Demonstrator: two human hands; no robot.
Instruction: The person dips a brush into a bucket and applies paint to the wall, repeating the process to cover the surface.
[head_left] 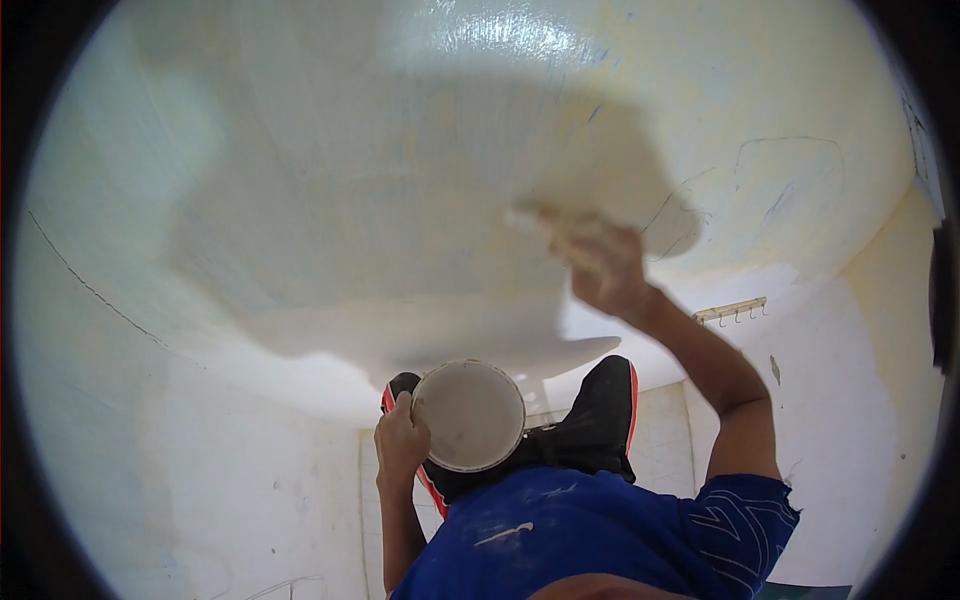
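My left hand [403, 440] grips a round bucket [522, 425] by the left side of its rim, with the thumb over the edge. Whitish paint [470, 418] shows inside it, and the bucket is in front of my lap and dark trousers. Raised toward the wall, my right hand [608, 265] is closed around a paintbrush [535, 215]. Motion smears the brush, and its pale tip overlaps the wall surface in this view. The wall [350, 200] is pale green and yellowish with streaks, and a large shadow falls across it.
Farther down, the wall turns white [800, 390]. A rail with several hooks [735, 311] is fixed on the right. A dark crack [95, 290] runs along the left, thin drawn lines [790, 139] mark the upper right, and a dark object [942, 295] edges the far right.
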